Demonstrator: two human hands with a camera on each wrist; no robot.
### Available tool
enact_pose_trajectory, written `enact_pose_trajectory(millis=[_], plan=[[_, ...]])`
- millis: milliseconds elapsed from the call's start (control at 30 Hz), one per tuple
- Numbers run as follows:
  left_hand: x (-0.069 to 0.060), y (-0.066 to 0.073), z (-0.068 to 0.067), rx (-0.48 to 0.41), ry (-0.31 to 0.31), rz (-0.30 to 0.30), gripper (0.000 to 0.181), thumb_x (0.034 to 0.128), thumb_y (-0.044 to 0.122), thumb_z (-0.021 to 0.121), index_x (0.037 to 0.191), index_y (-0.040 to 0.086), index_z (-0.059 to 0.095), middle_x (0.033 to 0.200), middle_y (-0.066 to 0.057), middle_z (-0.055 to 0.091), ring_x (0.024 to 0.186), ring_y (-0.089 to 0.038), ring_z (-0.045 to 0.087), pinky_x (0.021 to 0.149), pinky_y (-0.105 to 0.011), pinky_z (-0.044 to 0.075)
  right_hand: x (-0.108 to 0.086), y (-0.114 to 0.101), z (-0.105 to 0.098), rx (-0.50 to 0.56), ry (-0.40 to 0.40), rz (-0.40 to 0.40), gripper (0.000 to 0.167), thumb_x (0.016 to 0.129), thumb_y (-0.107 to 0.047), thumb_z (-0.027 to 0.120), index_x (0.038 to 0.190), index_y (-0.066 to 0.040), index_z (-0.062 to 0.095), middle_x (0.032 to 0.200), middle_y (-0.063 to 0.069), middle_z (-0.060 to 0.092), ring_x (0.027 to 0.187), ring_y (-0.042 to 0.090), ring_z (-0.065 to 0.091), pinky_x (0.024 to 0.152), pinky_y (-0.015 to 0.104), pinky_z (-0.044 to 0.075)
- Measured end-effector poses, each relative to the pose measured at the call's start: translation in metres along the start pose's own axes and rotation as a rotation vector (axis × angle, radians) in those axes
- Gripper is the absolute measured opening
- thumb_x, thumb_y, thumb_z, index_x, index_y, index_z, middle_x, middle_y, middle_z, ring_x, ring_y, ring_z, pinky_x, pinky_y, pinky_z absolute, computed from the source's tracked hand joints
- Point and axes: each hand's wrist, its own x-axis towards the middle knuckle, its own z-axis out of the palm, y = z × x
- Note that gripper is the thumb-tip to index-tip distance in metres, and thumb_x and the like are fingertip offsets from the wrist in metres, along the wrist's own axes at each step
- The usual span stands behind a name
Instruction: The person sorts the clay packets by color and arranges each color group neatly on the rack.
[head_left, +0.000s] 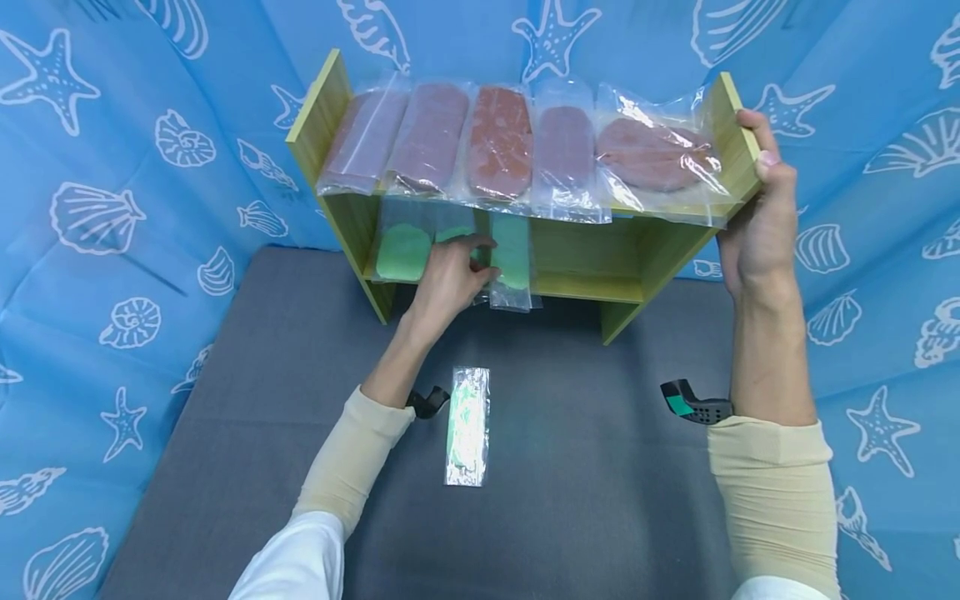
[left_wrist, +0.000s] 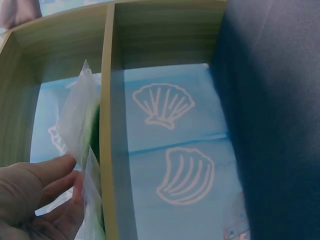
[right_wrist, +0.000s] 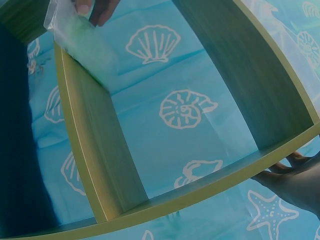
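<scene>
A wooden rack [head_left: 624, 287] has two levels. My left hand [head_left: 450, 279] reaches to its lower shelf, thumb and index fingertips apart beside a clear bag holding a flat green slab [head_left: 512, 250]. In the left wrist view, the left fingers [left_wrist: 62, 167] are against or very near the bag's edge [left_wrist: 80, 120]; contact is unclear. More bagged green slabs [head_left: 405, 250] lie left of that hand, partly hidden by it. My right hand [head_left: 765, 208] grips the rack's right side panel [head_left: 733, 142]. In the right wrist view, its fingers [right_wrist: 295, 162] lie behind the panel.
Several clear bags with flat reddish-brown slabs [head_left: 501, 137] line the upper shelf, some overhanging its front edge. A shiny bag with a green slab [head_left: 467, 427] lies on the dark grey table [head_left: 585, 467]. Blue shell-print cloth [head_left: 105, 217] hangs behind and beside the rack.
</scene>
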Motion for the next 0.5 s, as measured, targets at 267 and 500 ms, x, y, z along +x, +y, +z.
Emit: enact_pose_trajectory(millis=[267,500], plan=[[-0.007,-0.004,-0.001,-0.105,0.052,-0.025,0.031,0.0878,0.013,0.077,0.117,0.003,0.070,0.113,-0.009,0.070,0.078,-0.013,0.070,0.062,-0.020,0.053,0.000,0.000,0.000,0.004,0.005,0.003,0.051,0.087,-0.024,0.041,0.134,-0.017,0.058,0.129,0.017,0.048,0.095,0.025,0.054,0.068,0.029,0.045],[-0.016,-0.007,-0.007,-0.152,0.098,0.029,0.024,0.0922,0.012,0.072,0.113,0.002,0.072,0.111,-0.009,0.071,0.080,-0.017,0.071,0.067,-0.026,0.055,0.000,0.001,0.000,0.015,0.000,-0.001,0.051,0.087,-0.024,0.041,0.134,-0.016,0.058,0.128,0.018,0.048,0.094,0.025,0.055,0.066,0.028,0.045]])
